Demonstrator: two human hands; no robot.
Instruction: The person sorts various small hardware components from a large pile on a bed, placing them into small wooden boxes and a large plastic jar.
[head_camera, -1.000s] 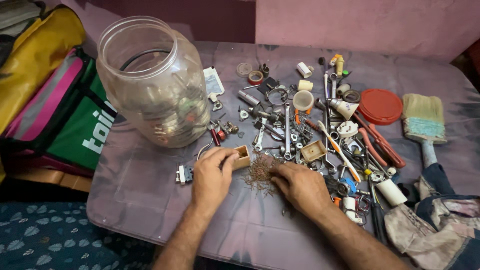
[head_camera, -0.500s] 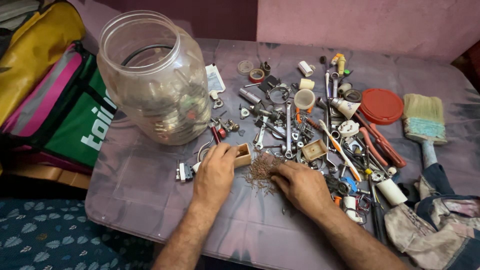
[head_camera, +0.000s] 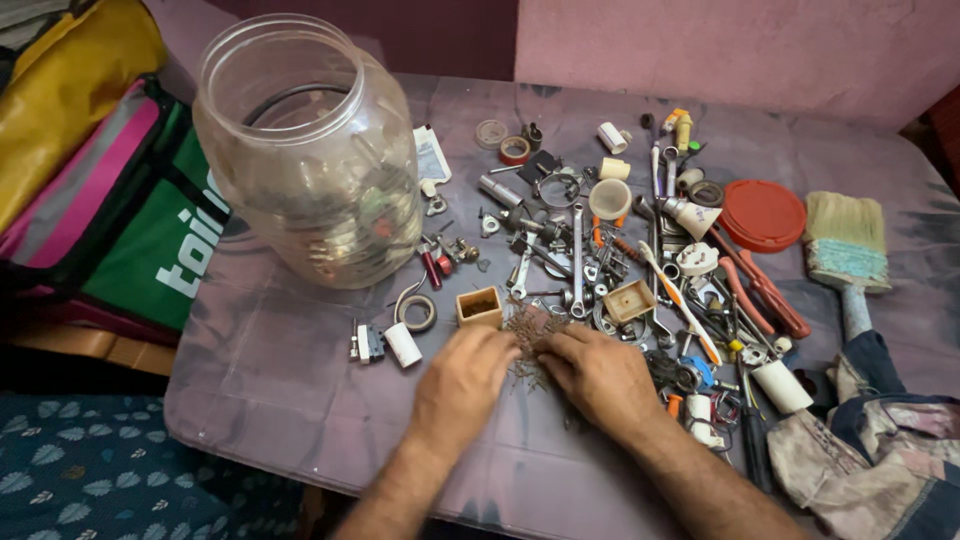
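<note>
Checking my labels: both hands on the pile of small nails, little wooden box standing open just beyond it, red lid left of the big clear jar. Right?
Not quite. The head view shows the red lid far right of the clear jar, beside the paintbrush. The rest holds: left hand and right hand on the nail pile, wooden box open just beyond.

Both hands lay side by side on the table (head_camera: 280, 400), the left hand (head_camera: 465, 385) just left of the right hand (head_camera: 600, 375), their fingertips meeting at the pile of small nails (head_camera: 525, 335). The little open box (head_camera: 479, 307) stood just behind the left hand. The big jar (head_camera: 305, 150) stood further back to the left. Spanners (head_camera: 577, 255) and other hardware spread behind and right of the pile, with the round lid (head_camera: 762, 213) and paintbrush (head_camera: 848, 250) at far right.
</note>
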